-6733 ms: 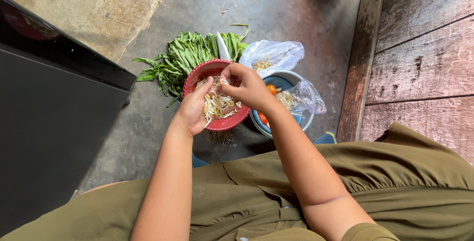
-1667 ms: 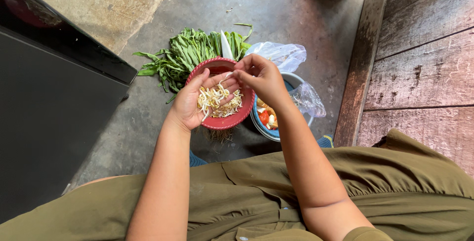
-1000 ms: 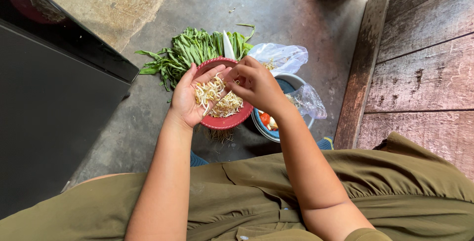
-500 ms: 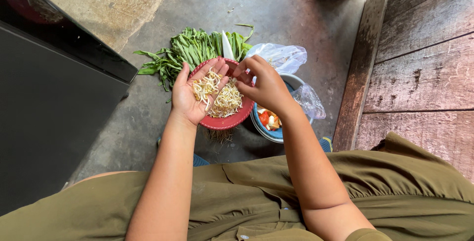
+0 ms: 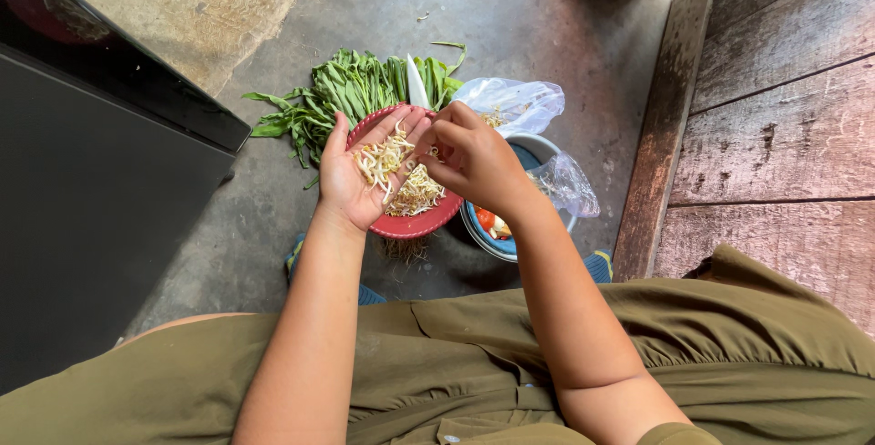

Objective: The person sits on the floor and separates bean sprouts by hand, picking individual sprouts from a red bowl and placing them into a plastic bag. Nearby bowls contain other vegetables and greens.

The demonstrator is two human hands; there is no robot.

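Pale bean sprouts (image 5: 383,158) lie in a loose heap across your left hand (image 5: 357,176), which is cupped flat and open, palm up, just above the red bowl (image 5: 410,217) at the middle of the frame; more sprouts sit in the bowl beneath. Your right hand (image 5: 474,163) has its fingertips pinched together on a single sprout at the edge of that heap, close to your left fingertips. To do this picking cleanly, I would keep the palm level over the bowl so anything that slips falls inside it, and take one sprout at a time between thumb and forefinger, nipping near its thin end instead of tugging at the pile. Just right of the red bowl, a blue bowl (image 5: 492,243) holds red and pale pieces, mostly hidden by your right wrist, with clear plastic bags (image 5: 515,101) over and beside it. Leafy greens (image 5: 342,94) fan out on the concrete floor (image 5: 510,17) above the bowls. Wooden planks (image 5: 784,108) fill the right side, and a dark panel (image 5: 91,217) the left.
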